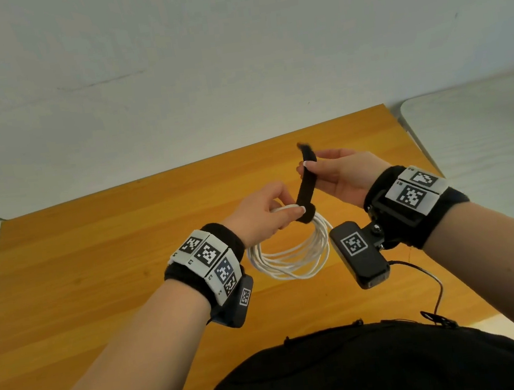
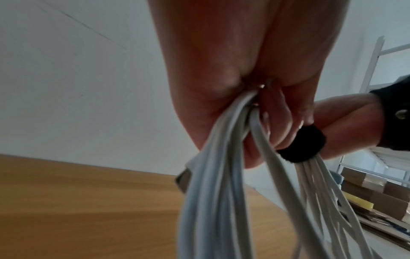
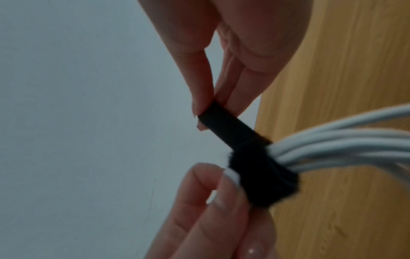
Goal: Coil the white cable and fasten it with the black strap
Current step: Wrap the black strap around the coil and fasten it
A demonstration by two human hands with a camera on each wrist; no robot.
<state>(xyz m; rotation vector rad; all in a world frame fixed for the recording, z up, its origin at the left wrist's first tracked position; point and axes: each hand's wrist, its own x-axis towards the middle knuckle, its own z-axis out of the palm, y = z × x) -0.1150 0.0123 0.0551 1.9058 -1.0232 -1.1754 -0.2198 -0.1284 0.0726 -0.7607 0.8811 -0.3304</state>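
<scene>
Holding: left hand (image 1: 262, 213), fingers and thumb closed round the top of the white cable (image 1: 291, 256), which is wound into several loops. Loops hang below that grip, in the air above the wooden table (image 1: 98, 277), not touching it as far as the head view shows.

Item two: black strap (image 1: 306, 186). One part is wrapped round the bunched strands just beside the left fingertips; the free tail runs up and away from the wrap. Right hand (image 1: 343, 173) pinches that tail between thumb and fingers (image 3: 199, 98), pulling it taut; the very tip sticks out above the pinch.

Right wrist view: the wrap sits snug round the strands, which fan out past it on the side away from the left hand.

Left wrist view: strands emerge from the closed left palm and drop downward; a cable plug (image 2: 183, 178) shows dimly behind them.

Also present: marker-covered bands and small cameras on both wrists, a plain pale wall beyond the table.
</scene>
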